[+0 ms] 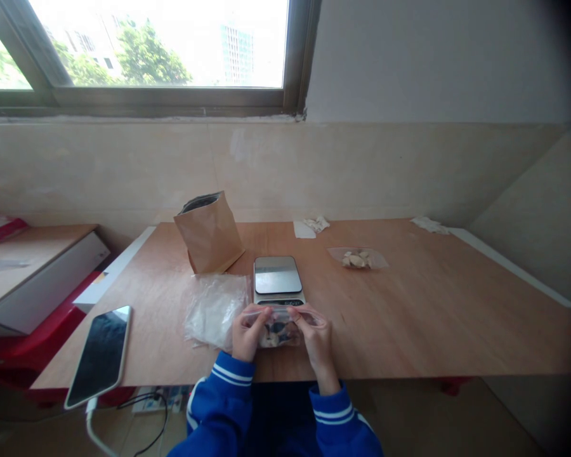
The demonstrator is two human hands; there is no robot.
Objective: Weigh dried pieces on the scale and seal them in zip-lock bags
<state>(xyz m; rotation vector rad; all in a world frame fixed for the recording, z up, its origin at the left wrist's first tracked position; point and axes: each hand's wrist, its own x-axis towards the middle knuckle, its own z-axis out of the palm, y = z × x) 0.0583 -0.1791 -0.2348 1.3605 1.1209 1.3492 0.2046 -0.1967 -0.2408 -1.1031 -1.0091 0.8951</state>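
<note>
A clear plastic bag (pixel 280 335) with dark and pale pieces inside hangs between my two hands at the table's front edge. My left hand (pixel 248 333) pinches the left part of its top edge, and my right hand (pixel 316 334) pinches the right part. Just beyond the bag stands a scale (pixel 278 276) with a shiny square plate and nothing on it; its display is partly hidden by the bag and fingers. Left of the scale, close to my left hand, lies a pile of flat clear bags (pixel 214 311).
An open brown paper bag (pixel 209 235) stands behind the clear bags. A filled clear bag of pale pieces (pixel 358 258) lies right of the scale. A phone (pixel 99 355) with a cable overhangs the table's front left edge. Crumpled white scraps (pixel 317 223) lie near the wall.
</note>
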